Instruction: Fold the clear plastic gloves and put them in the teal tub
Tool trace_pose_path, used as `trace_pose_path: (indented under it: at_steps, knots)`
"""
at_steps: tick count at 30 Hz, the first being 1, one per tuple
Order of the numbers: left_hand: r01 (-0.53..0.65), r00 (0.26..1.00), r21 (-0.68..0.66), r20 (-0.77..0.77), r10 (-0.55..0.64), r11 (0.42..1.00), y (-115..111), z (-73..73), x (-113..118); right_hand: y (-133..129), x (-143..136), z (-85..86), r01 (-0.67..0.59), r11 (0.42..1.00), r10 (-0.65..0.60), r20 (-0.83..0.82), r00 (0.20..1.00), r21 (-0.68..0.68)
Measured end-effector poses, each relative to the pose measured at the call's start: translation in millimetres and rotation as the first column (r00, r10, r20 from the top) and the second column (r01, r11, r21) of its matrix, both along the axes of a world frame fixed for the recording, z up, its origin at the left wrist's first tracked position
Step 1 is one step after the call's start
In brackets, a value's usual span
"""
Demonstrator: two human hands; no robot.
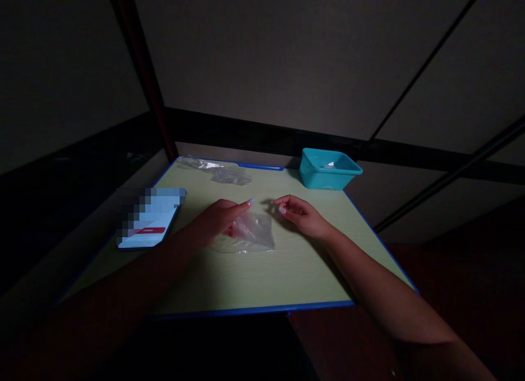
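A clear plastic bag (pixel 260 230) with a patch of red showing near its left side lies low over the table, close to its middle. My left hand (pixel 219 220) is closed at the bag's left part, thumb stretched along the top; its other fingers are mostly hidden. Just right of the bag, my right hand (pixel 301 214) hovers with thumb and fingers curved and apart. I see nothing held in it.
A lit tablet or phone (pixel 153 220) lies at the table's left side. Crumpled clear plastic bags (pixel 232 176) rest along the far left edge. At the far right corner stands a teal basket (pixel 328 179) with something pale inside. The light-topped table (pixel 262 282) has a blue rim.
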State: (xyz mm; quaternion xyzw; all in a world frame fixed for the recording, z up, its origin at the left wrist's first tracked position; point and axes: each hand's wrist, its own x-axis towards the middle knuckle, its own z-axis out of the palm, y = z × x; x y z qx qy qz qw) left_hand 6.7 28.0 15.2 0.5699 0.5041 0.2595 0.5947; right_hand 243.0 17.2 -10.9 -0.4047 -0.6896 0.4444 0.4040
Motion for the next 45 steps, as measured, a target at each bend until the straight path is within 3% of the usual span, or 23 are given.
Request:
trace_pose_path:
  at_steps: [2,4,8,14,23,31,38,45]
  knots:
    - [0.034,0.999,0.001,-0.034,-0.034,0.999,0,2.6,-3,5,-2,-3.9,0.036,0.986,-0.052,0.099,0.994,0.161]
    - [0.102,0.989,0.038,-0.114,-0.098,0.994,1,3.3,-6,7,-4,-6.7,-0.037,0.972,0.0,0.156,0.988,0.231]
    - [0.173,0.972,0.087,-0.175,-0.156,0.981,5,-0.2,-9,6,-12,-9.5,-0.188,0.961,0.133,0.257,0.957,0.202]
    - [0.198,0.969,0.078,-0.168,-0.183,0.977,5,-0.8,-9,4,-17,-8.4,-0.259,0.94,0.204,0.243,0.949,0.222]
    - [0.181,0.975,0.121,-0.151,-0.163,0.976,13,-4.9,-13,6,-20,-10.0,-0.162,0.929,0.053,0.314,0.948,0.334]
    - [0.434,0.873,0.002,-0.247,-0.42,0.901,23,-4.9,-28,6,-22,-14.4,-0.135,0.962,0.075,0.248,0.966,0.237]
    - [0.417,0.876,0.021,-0.277,-0.395,0.909,28,1.4,-32,6,-24,-11.1,-0.197,0.967,0.154,0.241,0.958,0.163]
    - [0.462,0.84,-0.01,-0.318,-0.44,0.887,28,9.8,-37,7,-24,-15.4,-0.224,0.974,0.222,0.122,0.967,0.003]
